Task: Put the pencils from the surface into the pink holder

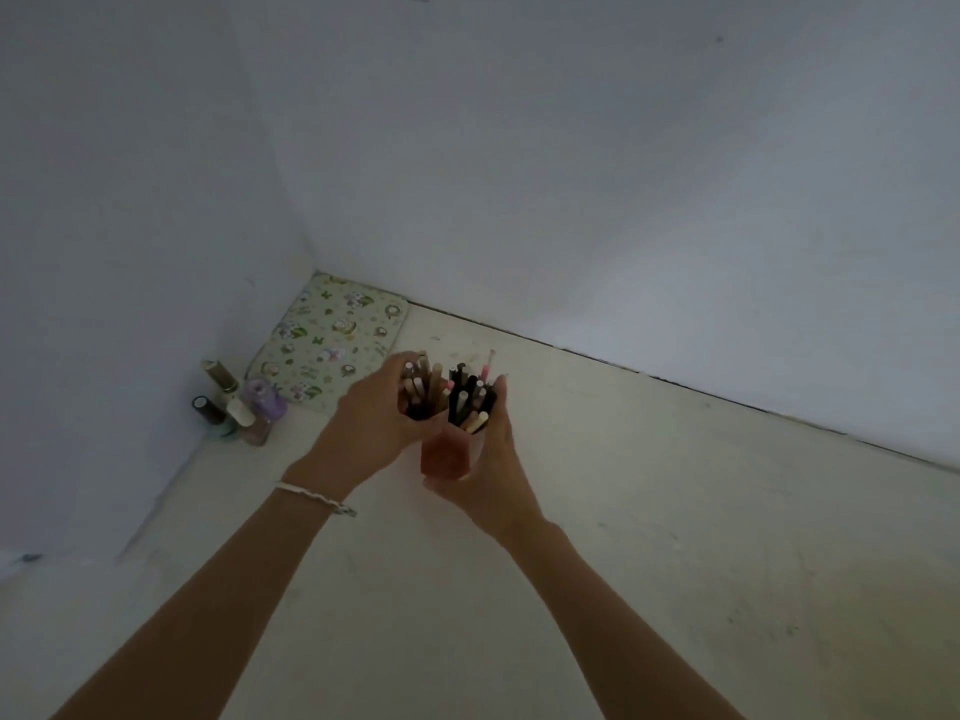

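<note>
The pink holder (445,456) stands on the pale surface between my two hands, its front face showing pinkish red. Many pencils (470,397) stick up out of it in two bunches, mostly brown on the left and black on the right. My left hand (371,415) wraps the left side of the holder and the brown bunch. My right hand (491,472) cups the right side and lower front, with its thumb below the pink face. I see no loose pencils on the surface.
A flowered green pouch (332,340) lies in the corner by the walls. Several nail-polish bottles (239,405) stand to the left of my left hand. White walls close off the left and back; the surface (675,511) stretches to the right.
</note>
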The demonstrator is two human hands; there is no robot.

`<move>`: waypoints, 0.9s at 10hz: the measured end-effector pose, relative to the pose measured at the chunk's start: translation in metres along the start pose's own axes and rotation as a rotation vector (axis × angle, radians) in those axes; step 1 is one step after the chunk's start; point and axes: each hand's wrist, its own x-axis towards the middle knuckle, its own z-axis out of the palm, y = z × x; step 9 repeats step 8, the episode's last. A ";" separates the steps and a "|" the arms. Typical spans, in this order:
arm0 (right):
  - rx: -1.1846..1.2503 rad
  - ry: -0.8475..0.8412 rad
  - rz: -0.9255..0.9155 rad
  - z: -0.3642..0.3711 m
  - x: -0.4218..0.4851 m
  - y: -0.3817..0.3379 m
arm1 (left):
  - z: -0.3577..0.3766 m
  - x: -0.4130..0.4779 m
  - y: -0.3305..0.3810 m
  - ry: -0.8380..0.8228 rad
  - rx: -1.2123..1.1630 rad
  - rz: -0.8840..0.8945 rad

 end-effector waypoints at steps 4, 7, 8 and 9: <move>0.082 0.166 0.034 0.021 0.120 -0.011 | -0.028 0.110 0.015 0.026 -0.110 -0.016; 0.198 0.151 0.041 0.029 0.137 -0.009 | -0.028 0.127 0.018 -0.057 -0.062 -0.027; 0.319 0.356 0.129 0.021 0.115 -0.012 | -0.034 0.118 0.017 0.090 -0.275 -0.083; 0.319 0.356 0.129 0.021 0.115 -0.012 | -0.034 0.118 0.017 0.090 -0.275 -0.083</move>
